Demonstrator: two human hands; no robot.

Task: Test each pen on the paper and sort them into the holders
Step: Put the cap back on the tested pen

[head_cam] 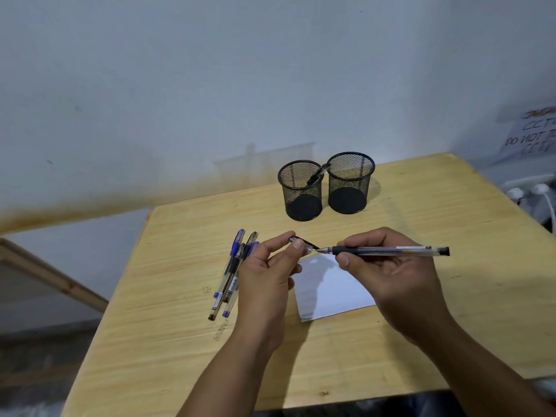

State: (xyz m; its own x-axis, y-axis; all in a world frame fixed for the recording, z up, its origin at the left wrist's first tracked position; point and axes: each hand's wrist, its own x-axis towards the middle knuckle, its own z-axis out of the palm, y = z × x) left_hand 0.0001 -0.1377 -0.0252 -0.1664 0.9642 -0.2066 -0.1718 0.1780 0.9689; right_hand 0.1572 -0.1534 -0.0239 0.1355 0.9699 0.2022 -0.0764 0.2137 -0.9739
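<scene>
the right hand (388,272) grips one black pen (391,251) by its barrel, level above the table, its bare tip pointing toward the left hand (267,269), whose thumb and fingers pinch the pen's one cap (304,243) just off that tip. one white sheet of paper (328,287) lies beneath and between the two hands. a loose bundle of about four pens (231,272), blue and black, lies just left of the left hand. beyond both hands stand two black mesh holders, touching: the left holder (301,191) has one pen (317,176) leaning inside, the right holder (350,182) shows none. all rest on one wooden table (168,341).
</scene>
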